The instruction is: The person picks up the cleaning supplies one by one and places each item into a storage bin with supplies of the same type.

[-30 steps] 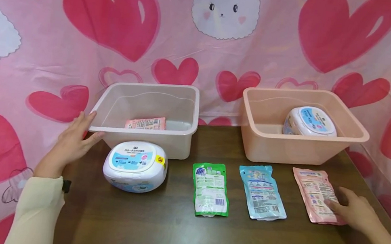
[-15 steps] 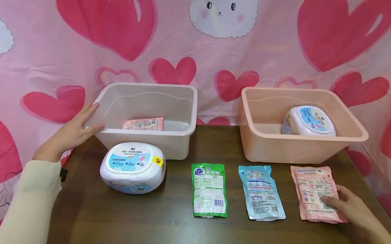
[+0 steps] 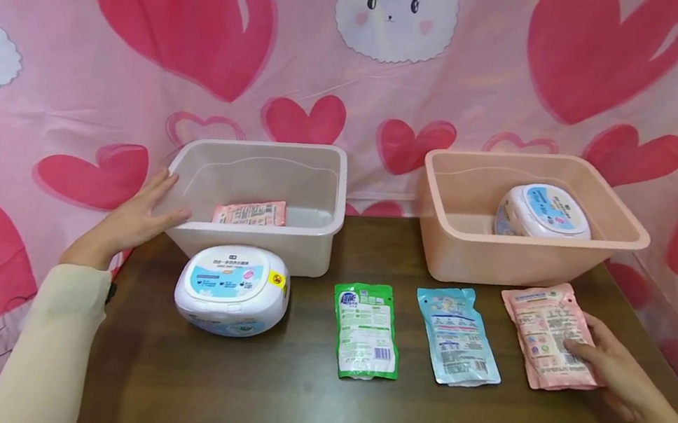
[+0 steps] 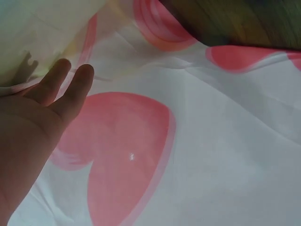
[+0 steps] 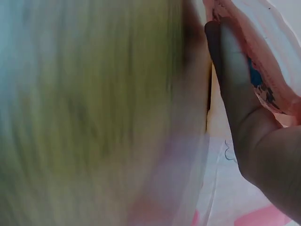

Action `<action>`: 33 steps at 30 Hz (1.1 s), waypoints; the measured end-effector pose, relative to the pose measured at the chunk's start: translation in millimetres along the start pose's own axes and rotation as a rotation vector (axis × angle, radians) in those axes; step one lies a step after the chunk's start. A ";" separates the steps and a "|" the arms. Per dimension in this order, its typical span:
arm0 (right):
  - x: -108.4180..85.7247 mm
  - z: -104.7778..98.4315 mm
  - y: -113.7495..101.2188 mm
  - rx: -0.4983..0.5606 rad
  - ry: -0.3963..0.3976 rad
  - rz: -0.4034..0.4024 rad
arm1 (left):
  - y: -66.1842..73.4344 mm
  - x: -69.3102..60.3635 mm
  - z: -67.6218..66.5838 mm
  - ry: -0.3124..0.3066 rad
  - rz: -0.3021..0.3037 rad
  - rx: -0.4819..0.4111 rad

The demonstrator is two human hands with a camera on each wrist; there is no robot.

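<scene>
At the right of the head view, my right hand grips a pink pouch by its right edge, thumb on top and fingers beneath. The right wrist view shows the hand against the pouch. My left hand rests with spread, relaxed fingers at the left front corner of the grey bin; in the left wrist view the hand has its fingers extended. Another pink pouch lies inside that bin. Just in front of the bin stands a white tub.
A green pouch and a blue pouch lie side by side on the dark wooden table. Behind them, the peach bin holds a second white tub. Heart-patterned cloth hangs at the back and sides.
My right hand has closed around the edge of the pink pouch, which now looks slightly raised and tilted. The left hand has shifted slightly while staying at the grey bin's corner.
</scene>
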State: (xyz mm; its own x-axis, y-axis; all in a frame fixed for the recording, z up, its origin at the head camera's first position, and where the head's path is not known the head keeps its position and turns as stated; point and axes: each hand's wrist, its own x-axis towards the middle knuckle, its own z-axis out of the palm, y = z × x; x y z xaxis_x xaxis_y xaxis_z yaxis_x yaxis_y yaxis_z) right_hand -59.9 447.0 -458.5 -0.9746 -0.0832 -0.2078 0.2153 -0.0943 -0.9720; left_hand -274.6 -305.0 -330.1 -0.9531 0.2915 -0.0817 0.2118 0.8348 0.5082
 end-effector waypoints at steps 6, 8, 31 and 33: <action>-4.8 11.0 -5.6 0.042 -0.062 -0.038 | 2.8 -2.6 -3.5 -0.026 -0.043 0.025; -7.5 15.5 -8.4 0.073 -0.096 -0.056 | 3.2 -3.2 -4.3 -0.032 -0.056 0.019; -24.3 64.9 -71.3 0.124 -0.232 -0.211 | 1.2 -0.3 -2.9 -0.025 -0.013 0.014; -24.0 66.6 -75.5 0.123 -0.229 -0.215 | 1.9 -0.5 -1.7 -0.020 -0.009 0.008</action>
State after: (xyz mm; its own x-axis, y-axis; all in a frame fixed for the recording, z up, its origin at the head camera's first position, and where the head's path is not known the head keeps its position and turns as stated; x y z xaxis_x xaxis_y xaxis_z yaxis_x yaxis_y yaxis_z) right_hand -48.7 390.0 -372.8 -0.9623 -0.2683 0.0439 0.0261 -0.2521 -0.9673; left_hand -274.1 -304.4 -327.6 -0.9504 0.2932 -0.1037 0.2049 0.8412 0.5004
